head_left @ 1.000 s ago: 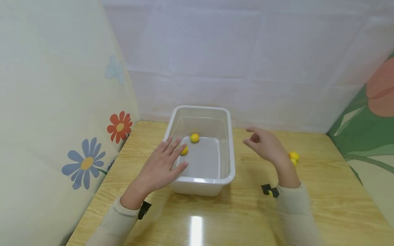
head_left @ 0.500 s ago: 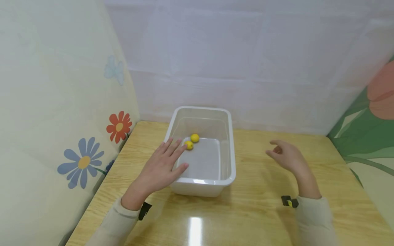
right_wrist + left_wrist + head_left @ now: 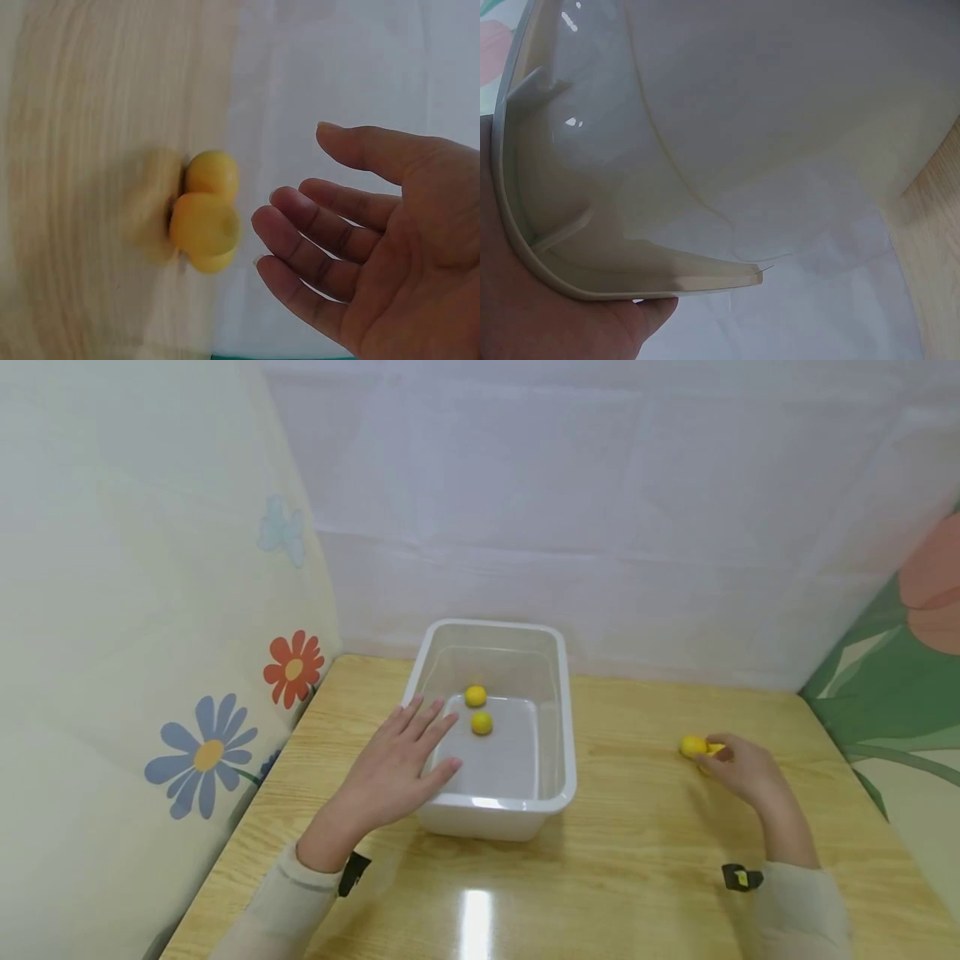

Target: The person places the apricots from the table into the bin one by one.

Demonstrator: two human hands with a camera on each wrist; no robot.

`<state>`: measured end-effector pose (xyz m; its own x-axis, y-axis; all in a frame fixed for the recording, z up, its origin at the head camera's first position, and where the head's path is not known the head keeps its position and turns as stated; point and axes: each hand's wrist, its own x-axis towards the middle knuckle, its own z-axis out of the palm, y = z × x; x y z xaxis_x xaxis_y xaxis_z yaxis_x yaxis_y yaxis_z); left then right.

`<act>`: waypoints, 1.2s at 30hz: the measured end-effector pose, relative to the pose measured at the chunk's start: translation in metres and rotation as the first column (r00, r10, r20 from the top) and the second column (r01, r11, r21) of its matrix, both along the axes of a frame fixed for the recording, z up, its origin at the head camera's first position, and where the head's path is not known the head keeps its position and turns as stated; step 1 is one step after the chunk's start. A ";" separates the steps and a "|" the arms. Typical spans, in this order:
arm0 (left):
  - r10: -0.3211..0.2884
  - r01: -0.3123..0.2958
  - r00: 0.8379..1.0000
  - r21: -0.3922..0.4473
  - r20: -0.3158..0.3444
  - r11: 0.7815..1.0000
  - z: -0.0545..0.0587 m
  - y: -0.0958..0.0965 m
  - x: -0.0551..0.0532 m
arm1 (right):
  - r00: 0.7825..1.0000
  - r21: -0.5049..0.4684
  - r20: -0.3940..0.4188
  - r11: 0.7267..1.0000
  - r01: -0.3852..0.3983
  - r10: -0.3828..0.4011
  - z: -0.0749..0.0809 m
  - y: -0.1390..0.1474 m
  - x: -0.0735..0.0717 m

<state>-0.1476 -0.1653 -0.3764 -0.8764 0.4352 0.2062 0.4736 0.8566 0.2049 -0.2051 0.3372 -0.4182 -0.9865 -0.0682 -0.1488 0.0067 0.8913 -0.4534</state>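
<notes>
My left hand (image 3: 390, 772) lies with straight, spread fingers over the near left rim of a white plastic tub (image 3: 566, 718). In the left wrist view, its thumb (image 3: 656, 315) shows by the tub's lipped edge (image 3: 525, 262). Inside the tub are two lemons, one farther back (image 3: 476, 696) and one nearer (image 3: 482, 723). On the right, my right hand (image 3: 753, 770) is at a small cluster of lemons (image 3: 693, 747), its fingertips overlapping them in the head view. The right wrist view shows loosely bent fingers (image 3: 326, 240) and thumb apart, with a gap to the lemons (image 3: 204, 223).
The wooden table (image 3: 615, 877) carries the tub near its back edge, against a white sheet (image 3: 480, 527). A flower-print cloth (image 3: 150, 610) stands along the left side, and another printed cloth (image 3: 900, 693) borders the right.
My right hand has moved right and down from beside the tub to the lemons on the table. The nearer lemon in the tub has rolled right. My left hand stays put.
</notes>
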 end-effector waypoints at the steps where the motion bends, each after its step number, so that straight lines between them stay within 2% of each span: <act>1: 0.001 -0.001 1.000 -0.001 0.001 1.000 0.000 0.000 0.000 | 1.000 0.007 0.008 1.000 0.003 -0.003 -0.001 0.003 0.000; 16: 0.005 -0.005 1.000 -0.002 -0.005 1.000 0.001 0.000 0.000 | 0.996 0.014 0.073 0.999 0.041 -0.041 -0.021 0.028 -0.003; 36: 0.002 -0.002 1.000 -0.007 -0.010 1.000 0.000 0.000 0.000 | 0.996 0.064 0.091 0.998 0.006 -0.012 -0.032 0.030 -0.010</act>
